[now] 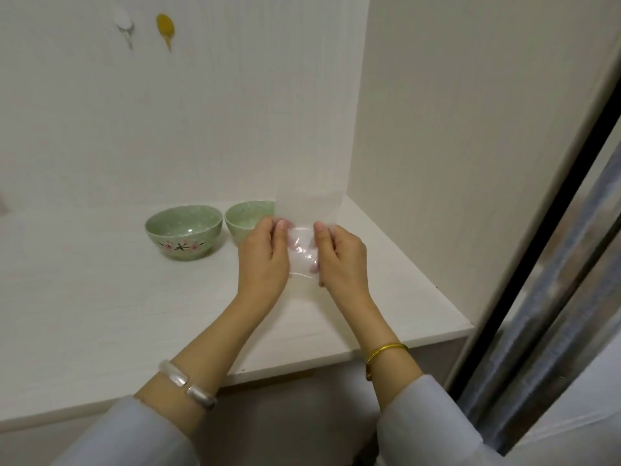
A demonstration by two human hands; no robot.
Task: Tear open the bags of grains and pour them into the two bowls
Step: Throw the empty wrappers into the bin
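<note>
Hard to make out: the bag (304,230), clear plastic against white wall and white table (100,297), upper edges nearly lost, contents not discernible. Right bowl (248,218) partly hidden behind the left hand (263,260) and the bag's left edge. Fingers of both hands mostly concealed behind the film, blurred pink through it. Bag thin, transparent, glossy with creases low down, paler and hazier higher up. Held upright above the table's far right part, long axis vertical, upper end pointing up toward the wall corner, lower end between the palms. Left hand pinching the bag's left edge, thumb in front; right hand (339,260) pinching the right edge likewise. Left bowl (184,235) fully visible, green with pink blossoms, just beside the right one, left of the hands. Two hooks (144,30) far up the wall, blurred.
</note>
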